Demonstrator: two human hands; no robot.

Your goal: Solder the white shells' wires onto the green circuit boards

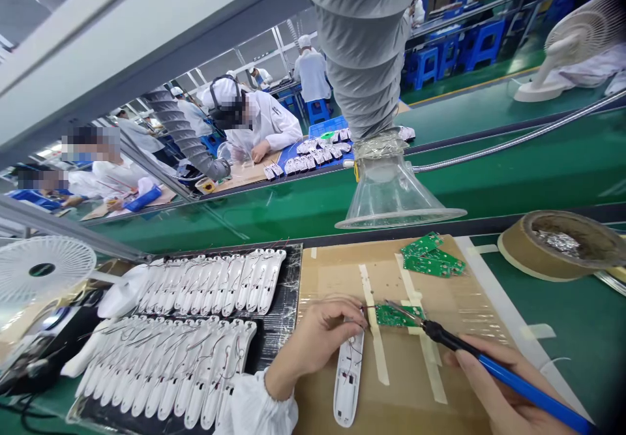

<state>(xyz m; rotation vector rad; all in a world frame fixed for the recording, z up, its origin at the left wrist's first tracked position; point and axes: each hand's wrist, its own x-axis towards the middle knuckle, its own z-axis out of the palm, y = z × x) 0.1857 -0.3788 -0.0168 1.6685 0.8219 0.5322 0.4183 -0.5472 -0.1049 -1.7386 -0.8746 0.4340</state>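
Green and flat, the circuit board [394, 316] lies on the cardboard [337, 275] between its left and right edges; spare boards [434, 259] overlap near the cardboard's far right corner. The fingers of your left hand [325, 330] pinch a thin wire [370, 306] at the far end of the white shell [347, 386], toward the left edge. Those of your right hand [503, 376] grasp the soldering iron [493, 366], tip over the board. Hold the wire still, heat it briefly, and guard your skin from the hot shaft.
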